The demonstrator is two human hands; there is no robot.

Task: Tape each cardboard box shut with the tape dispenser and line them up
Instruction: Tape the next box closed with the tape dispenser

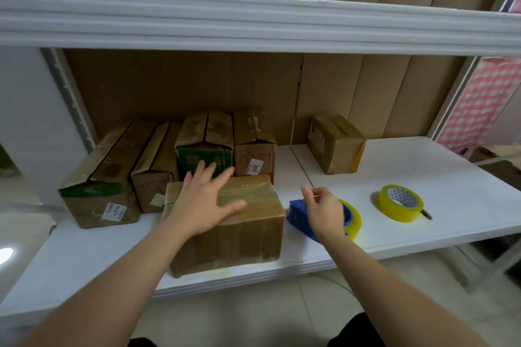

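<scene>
So here's where we're at: our left hand (204, 200) is spread flat, fingers straight and fanned out, resting on top of the brown tape-wrapped cardboard box (225, 228) sitting at the front edge of the white shelf board (423, 166). It's not gripping anything, just pressing down to steady it.

Our right hand (324, 211) is on the blue plastic tape dispenser with the yellowish clear roll (348, 220), which lies on the shelf just beside the box's right end. Fingers look loosely curled over the top of it, thumb and forefinger pinched near the front, but we honestly can't tell if that's a proper grip on the handle or just a touch.

The bit that matters for the next move: the box's long axis runs left to right across the shelf, and the dispenser sits off its right end, so the right hand is clearly the nearer one. We reckon the tape run would start at that right end and pull leftward along the top seam, with the left hand holding the box steady.

Behind it, four more worn cardboard boxes (158, 166) stand in a row, one small brown box (335, 144) sits apart to the right, and a spare yellow tape roll (400, 203) lies further right.
</scene>
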